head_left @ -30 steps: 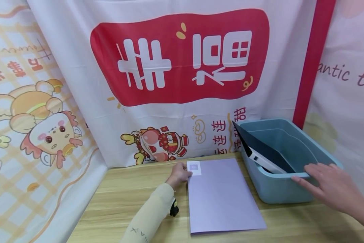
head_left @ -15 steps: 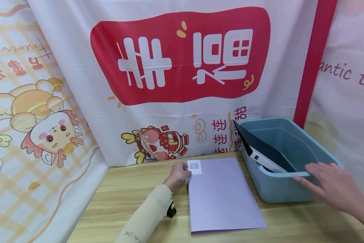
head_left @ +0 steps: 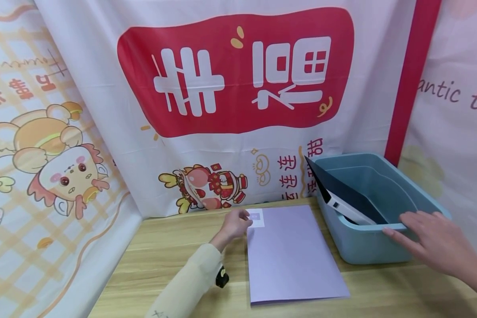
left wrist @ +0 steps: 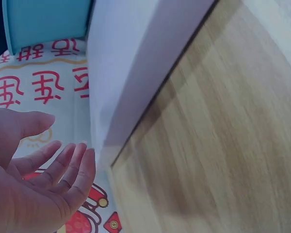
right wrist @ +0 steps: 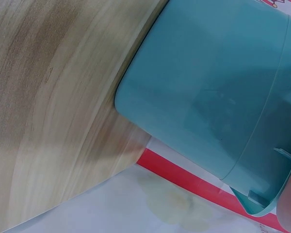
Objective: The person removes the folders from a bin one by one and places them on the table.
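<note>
A lilac folder (head_left: 294, 256) with a small white label (head_left: 258, 218) lies flat on the wooden table. My left hand (head_left: 236, 224) is at its top left corner, overlapping the label's edge in the head view. In the left wrist view, the left hand (left wrist: 43, 179) has loosely bent, spread fingers with nothing between them, beside the folder's edge (left wrist: 131, 92). On the right, my right hand (head_left: 437, 243) holds the near rim of a blue plastic bin (head_left: 375, 247), fingers over the rim and thumb along its outside. The right wrist view shows the bin's side (right wrist: 203, 92).
A dark folder (head_left: 353, 194) and a white flat thing (head_left: 349, 210) lean inside the bin, one dark corner rising above its rim. Printed cloth (head_left: 230, 154) hangs behind the table (head_left: 162, 256) and at both sides.
My left hand's fingers have shifted slightly up and over the folder's corner, and its forearm has swung a little left. The folder, bin and right hand have stayed nearly still.
</note>
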Demonstrator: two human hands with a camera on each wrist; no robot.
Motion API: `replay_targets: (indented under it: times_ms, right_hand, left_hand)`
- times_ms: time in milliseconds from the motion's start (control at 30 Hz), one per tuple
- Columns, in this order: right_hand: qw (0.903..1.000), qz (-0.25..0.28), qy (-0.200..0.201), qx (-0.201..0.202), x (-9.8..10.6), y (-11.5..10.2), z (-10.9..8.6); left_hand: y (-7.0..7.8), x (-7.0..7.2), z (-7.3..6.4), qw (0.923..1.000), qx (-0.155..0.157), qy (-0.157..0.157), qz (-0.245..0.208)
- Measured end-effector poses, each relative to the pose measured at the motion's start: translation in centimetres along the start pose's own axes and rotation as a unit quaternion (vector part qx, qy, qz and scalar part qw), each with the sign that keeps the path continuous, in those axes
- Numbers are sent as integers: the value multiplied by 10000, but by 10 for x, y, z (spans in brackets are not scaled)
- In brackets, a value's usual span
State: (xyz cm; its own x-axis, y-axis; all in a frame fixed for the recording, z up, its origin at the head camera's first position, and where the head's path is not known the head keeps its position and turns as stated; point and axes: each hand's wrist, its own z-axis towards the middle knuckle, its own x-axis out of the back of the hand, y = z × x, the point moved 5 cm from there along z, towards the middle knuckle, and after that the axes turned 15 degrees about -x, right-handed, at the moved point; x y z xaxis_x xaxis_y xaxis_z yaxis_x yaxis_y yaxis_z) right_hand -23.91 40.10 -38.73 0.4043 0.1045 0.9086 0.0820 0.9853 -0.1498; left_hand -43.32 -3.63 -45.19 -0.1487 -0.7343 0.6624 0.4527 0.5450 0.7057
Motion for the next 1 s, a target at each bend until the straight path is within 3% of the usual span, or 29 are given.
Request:
replay_targets:
  times_ms: [600,1000]
  right_hand:
    - [10000,-27,43,-4,-1,1,0]
    - [10000,-47,-24,0,-2,0,0]
  left_hand:
    - [32,1,-8,9953,-932,237,-111]
    - [54,6,-13,9959,-806,251,-336]
